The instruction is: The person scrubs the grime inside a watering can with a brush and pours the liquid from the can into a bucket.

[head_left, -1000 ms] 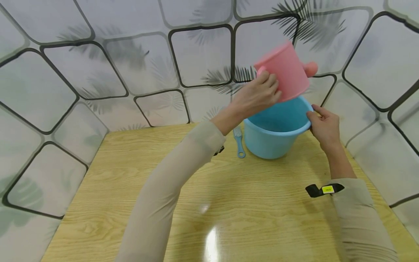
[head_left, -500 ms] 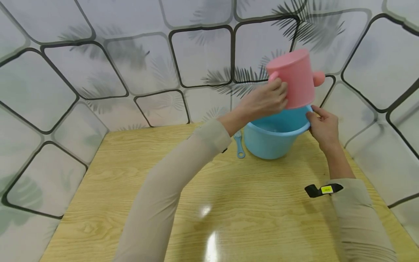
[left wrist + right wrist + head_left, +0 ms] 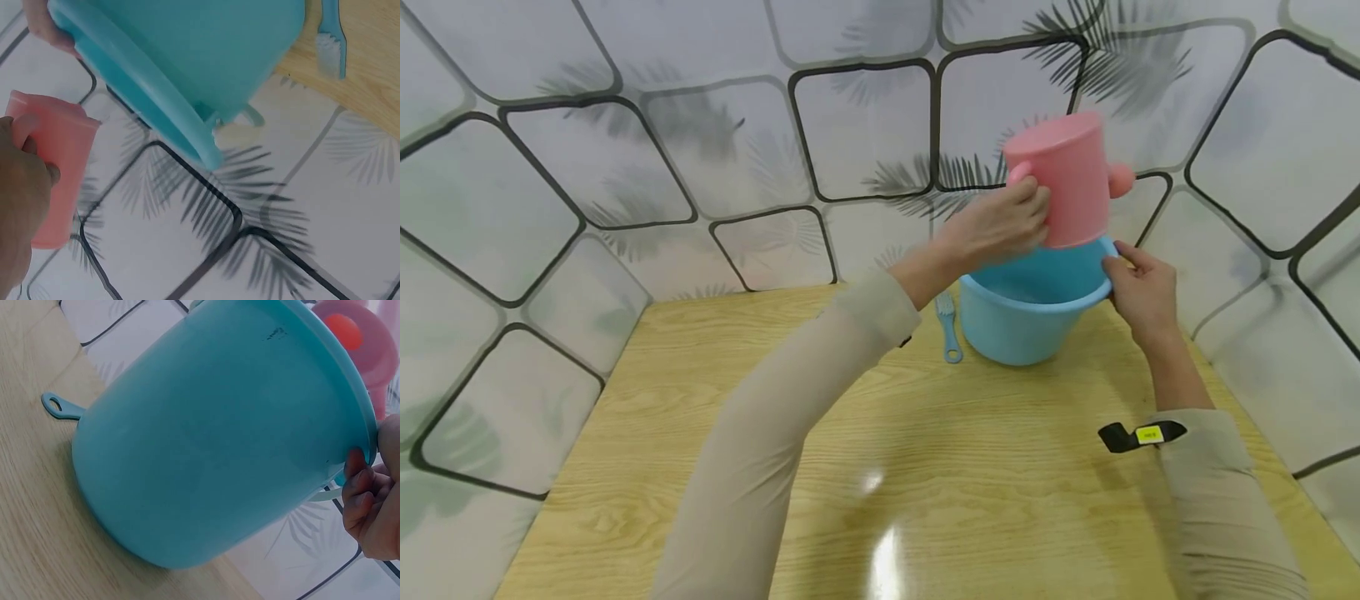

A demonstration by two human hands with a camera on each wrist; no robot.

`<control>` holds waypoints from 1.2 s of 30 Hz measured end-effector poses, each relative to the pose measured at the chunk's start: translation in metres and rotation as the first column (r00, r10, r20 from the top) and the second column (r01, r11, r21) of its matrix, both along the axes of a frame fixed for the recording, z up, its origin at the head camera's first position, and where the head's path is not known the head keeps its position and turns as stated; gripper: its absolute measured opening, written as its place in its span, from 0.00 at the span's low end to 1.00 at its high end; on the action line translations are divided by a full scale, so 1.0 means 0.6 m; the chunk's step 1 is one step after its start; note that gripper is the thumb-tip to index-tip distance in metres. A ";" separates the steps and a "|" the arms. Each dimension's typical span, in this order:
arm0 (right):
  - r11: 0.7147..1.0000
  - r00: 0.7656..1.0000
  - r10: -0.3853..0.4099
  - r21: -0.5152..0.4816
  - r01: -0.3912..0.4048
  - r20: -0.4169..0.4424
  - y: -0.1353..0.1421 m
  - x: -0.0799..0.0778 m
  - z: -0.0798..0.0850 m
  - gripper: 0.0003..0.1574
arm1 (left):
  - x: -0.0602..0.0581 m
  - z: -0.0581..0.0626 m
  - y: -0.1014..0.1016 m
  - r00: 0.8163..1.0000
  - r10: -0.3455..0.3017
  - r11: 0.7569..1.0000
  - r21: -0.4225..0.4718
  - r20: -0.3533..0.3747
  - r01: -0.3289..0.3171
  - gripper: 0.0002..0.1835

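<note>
Gripped in the left hand (image 3: 1000, 225), fingers curled round its side, a pink cup (image 3: 1067, 179) hangs upside down over the open mouth of a blue bucket (image 3: 1026, 321). Fingers of the right hand (image 3: 1138, 287) pinch the bucket's rim, which seems slightly tilted on the wooden table (image 3: 925, 467). Just beside the bucket lies a blue brush (image 3: 948, 327), against the tiled wall (image 3: 700, 142).

both arms outstretched — left hand (image 3: 1000, 225) and right hand (image 3: 1138, 287) curled

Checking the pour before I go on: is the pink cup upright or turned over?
Turned over: pink cup shows its flat base on top, mouth down over blue bucket, gripped by left hand.
</note>
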State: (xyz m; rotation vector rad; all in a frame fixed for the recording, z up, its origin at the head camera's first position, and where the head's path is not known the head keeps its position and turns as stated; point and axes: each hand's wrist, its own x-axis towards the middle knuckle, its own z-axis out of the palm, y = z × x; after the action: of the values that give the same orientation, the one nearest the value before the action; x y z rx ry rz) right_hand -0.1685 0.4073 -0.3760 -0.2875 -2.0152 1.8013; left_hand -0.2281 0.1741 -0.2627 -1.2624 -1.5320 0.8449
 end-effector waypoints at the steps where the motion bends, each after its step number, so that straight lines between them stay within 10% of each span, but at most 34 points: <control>1: 1.000 1.000 -0.001 0.003 0.001 -0.001 0.000 0.000 0.000 0.35 | 0.002 -0.002 0.001 1.000 -0.006 1.000 -0.008 0.004 0.006 0.29; 36: 0.998 1.000 -0.004 0.068 0.002 0.030 0.003 0.004 0.001 0.36 | 0.003 -0.026 -0.020 0.996 0.030 0.999 -0.011 -0.087 -0.031 0.27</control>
State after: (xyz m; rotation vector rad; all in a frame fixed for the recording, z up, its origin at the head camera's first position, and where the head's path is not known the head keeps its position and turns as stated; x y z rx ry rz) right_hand -0.1662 0.4090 -0.3751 -0.2990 -2.0906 1.7330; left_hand -0.2261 0.1620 -0.2784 -1.1981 -1.4824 0.9183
